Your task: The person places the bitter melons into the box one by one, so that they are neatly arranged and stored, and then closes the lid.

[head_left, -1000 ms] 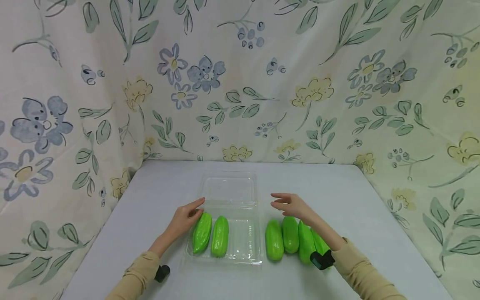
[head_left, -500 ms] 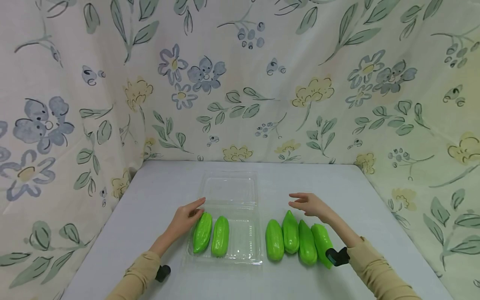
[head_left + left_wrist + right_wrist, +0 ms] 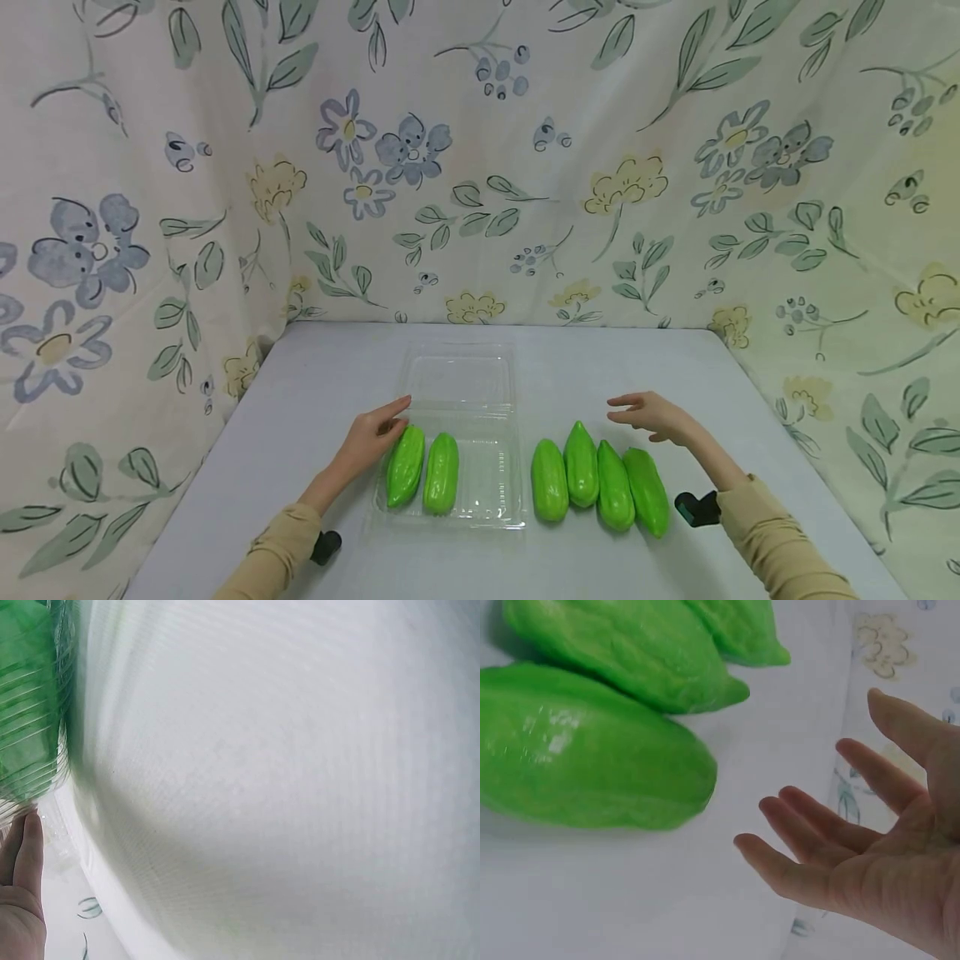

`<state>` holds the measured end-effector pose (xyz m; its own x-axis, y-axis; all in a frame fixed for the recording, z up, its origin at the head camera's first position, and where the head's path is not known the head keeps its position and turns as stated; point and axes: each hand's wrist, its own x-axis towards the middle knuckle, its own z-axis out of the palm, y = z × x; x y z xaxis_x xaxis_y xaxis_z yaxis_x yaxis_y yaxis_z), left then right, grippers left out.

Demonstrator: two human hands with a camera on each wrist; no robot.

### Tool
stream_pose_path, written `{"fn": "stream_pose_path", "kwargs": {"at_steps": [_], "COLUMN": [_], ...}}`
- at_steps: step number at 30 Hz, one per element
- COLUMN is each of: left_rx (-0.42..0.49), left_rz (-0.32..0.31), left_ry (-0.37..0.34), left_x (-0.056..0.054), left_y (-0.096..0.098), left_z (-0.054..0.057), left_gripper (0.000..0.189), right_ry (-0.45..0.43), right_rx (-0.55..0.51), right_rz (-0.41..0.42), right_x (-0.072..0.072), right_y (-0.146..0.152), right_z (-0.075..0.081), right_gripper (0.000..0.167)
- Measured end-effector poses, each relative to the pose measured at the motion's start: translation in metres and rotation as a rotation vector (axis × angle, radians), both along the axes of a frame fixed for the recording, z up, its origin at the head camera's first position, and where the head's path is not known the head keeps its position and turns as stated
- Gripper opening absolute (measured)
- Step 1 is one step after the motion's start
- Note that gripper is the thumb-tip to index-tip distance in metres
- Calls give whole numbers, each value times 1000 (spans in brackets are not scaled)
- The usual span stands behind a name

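In the head view, an open clear plastic clamshell box (image 3: 487,475) lies on the white table, lid flap at the far side. Two glossy green, gourd-like vegetables lie side by side in its left part, one at the left wall (image 3: 406,467) and one beside it (image 3: 441,473). My left hand (image 3: 367,437) rests at the box's left rear corner. In the left wrist view its straight fingers (image 3: 28,855) touch the ribbed wall. My right hand (image 3: 652,417) hovers with spread fingers, holding nothing, behind the rightmost gourd (image 3: 647,492) of a row right of the box.
Several more green gourds stand close together in that row, among them one nearest the box (image 3: 550,481) and one next to it (image 3: 581,467). The white table (image 3: 315,367) ends at a floral curtain (image 3: 480,208) behind and at both sides.
My right hand has moved right, from above the row's left part to behind its right end, uncovering the gourds. One gourd tip now shows farther back. My left hand stays put.
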<state>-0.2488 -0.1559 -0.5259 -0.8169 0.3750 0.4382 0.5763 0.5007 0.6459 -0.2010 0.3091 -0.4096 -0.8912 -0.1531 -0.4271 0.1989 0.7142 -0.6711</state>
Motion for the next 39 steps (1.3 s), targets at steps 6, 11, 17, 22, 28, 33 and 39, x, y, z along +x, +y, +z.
{"fn": "stream_pose_path", "kwargs": {"at_steps": [6, 11, 17, 22, 28, 33, 39], "left_rx": [-1, -10, -8, -9, -16, -2, 2], "left_rz": [1, 6, 6, 13, 19, 12, 10], "left_ry": [-17, -24, -27, -19, -16, -19, -23], "left_x": [1, 1, 1, 1, 1, 1, 1], "left_y": [0, 1, 1, 1, 2, 1, 1], "left_z": [1, 2, 1, 2, 1, 1, 2], "left_gripper": [39, 39, 39, 39, 39, 39, 39], "right_ry": [-82, -147, -195, -217, -224, -212, -198], "right_rx": [38, 72, 69, 83, 89, 91, 96], "right_rz": [8, 21, 47, 50, 62, 83, 102], "right_x": [0, 1, 5, 7, 9, 11, 10], "right_y": [15, 23, 25, 23, 19, 19, 20], "right_z": [-3, -8, -15, -24, -28, -26, -26], "right_gripper": [57, 54, 47, 42, 38, 35, 33]}}
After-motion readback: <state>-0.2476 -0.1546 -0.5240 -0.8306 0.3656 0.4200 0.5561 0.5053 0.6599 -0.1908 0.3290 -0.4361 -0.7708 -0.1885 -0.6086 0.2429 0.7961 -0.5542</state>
